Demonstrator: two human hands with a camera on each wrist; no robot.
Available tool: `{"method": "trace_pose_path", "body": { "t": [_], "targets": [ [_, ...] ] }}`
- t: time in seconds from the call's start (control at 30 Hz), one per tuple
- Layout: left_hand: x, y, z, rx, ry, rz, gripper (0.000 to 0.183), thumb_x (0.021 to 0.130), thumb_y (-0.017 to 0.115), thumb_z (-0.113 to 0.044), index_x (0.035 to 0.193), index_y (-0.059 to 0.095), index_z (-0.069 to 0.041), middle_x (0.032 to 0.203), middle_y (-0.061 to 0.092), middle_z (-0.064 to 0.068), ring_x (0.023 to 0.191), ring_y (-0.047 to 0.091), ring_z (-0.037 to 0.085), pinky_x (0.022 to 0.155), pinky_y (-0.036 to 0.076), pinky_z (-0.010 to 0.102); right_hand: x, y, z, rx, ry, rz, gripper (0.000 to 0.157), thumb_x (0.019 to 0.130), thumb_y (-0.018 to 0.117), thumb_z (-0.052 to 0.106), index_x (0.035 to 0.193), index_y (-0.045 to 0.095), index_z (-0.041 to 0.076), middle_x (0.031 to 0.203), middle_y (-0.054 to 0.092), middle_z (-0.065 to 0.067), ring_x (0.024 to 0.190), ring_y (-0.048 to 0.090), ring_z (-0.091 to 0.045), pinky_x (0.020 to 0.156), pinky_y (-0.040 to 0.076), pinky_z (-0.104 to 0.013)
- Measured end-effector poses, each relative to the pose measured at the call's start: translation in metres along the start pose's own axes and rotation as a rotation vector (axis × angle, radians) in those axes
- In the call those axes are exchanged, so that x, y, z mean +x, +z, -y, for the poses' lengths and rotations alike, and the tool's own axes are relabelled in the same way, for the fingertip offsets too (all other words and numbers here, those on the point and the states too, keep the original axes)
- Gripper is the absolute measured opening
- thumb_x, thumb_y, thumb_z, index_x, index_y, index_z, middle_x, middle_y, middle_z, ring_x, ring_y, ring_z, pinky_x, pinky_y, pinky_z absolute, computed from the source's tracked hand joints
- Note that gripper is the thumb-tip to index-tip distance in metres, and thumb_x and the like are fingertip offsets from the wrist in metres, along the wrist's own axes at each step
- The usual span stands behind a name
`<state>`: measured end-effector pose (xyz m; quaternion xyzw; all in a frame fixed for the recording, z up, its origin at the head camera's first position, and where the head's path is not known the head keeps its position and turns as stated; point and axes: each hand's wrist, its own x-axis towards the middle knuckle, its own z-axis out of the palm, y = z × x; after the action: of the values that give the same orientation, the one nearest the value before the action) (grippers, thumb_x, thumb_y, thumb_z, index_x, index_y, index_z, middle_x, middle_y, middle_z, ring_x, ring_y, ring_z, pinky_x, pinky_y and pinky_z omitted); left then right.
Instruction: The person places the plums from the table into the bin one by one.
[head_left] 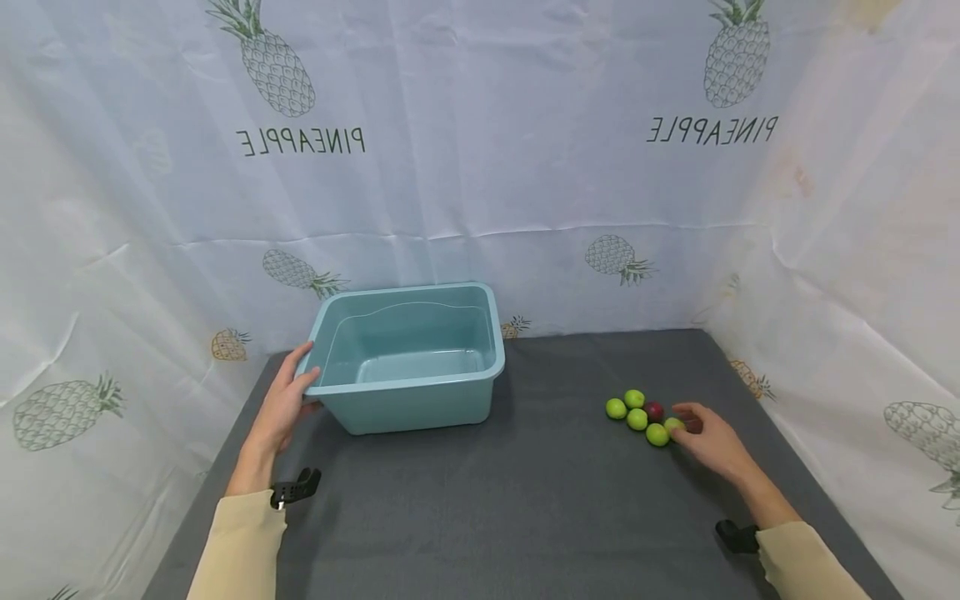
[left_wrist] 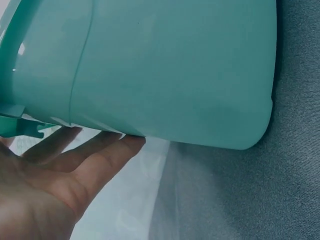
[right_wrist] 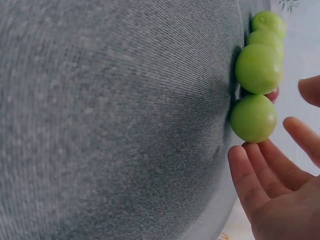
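On the left, a light blue-green plastic basin (head_left: 420,407) stands on the table. My left hand (head_left: 279,410) grips its left rim, thumb over the edge. In the left wrist view, the other fingers (left_wrist: 107,162) reach under the rim and their tips meet the outer wall. At the right, several small round green fruits (head_left: 637,419) lie clustered around one dark red fruit (head_left: 654,411). My right hand (head_left: 711,442) is at the cluster's right end, fingers spread. In the right wrist view, its fingertips touch the nearest green fruit (right_wrist: 254,119), with the thumb apart from it.
A dark grey cloth covers the table (head_left: 480,517). Behind it and at both sides hangs a white curtain (head_left: 480,183) with pineapple prints. The basin stands close to the back curtain. Black wrist straps (head_left: 296,488) sit at both cuffs.
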<state>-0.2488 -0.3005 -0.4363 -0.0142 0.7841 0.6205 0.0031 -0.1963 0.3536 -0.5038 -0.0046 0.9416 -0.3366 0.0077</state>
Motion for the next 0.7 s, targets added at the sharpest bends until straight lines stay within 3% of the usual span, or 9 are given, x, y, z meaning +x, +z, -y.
{"method": "trace_pose_path", "body": {
  "t": [0.3,0.7],
  "targets": [
    [-0.004,0.000,-0.001,-0.057,-0.009,0.042,0.063,0.111,0.038,-0.023,0.165,0.006,-0.024,0.169,-0.008,0.014,0.148,0.018,0.049,0.107,0.030,0.067,0.001,0.003,-0.004,0.019,-0.019,0.011,0.048,0.098,0.065,0.017,0.136,0.051,-0.009,0.131,0.055,-0.034,0.114,0.056,-0.049,0.087,0.047,-0.058],
    [-0.012,0.006,-0.003,-0.050,0.002,0.062,0.063,0.111,0.039,-0.025,0.165,0.006,-0.024,0.168,-0.007,0.017,0.147,0.019,0.050,0.107,0.031,0.067,0.002,0.006,-0.013,0.051,-0.026,-0.006,0.047,0.096,0.070,0.016,0.133,0.055,-0.008,0.129,0.056,-0.033,0.114,0.056,-0.050,0.086,0.047,-0.059]
  ]
}}
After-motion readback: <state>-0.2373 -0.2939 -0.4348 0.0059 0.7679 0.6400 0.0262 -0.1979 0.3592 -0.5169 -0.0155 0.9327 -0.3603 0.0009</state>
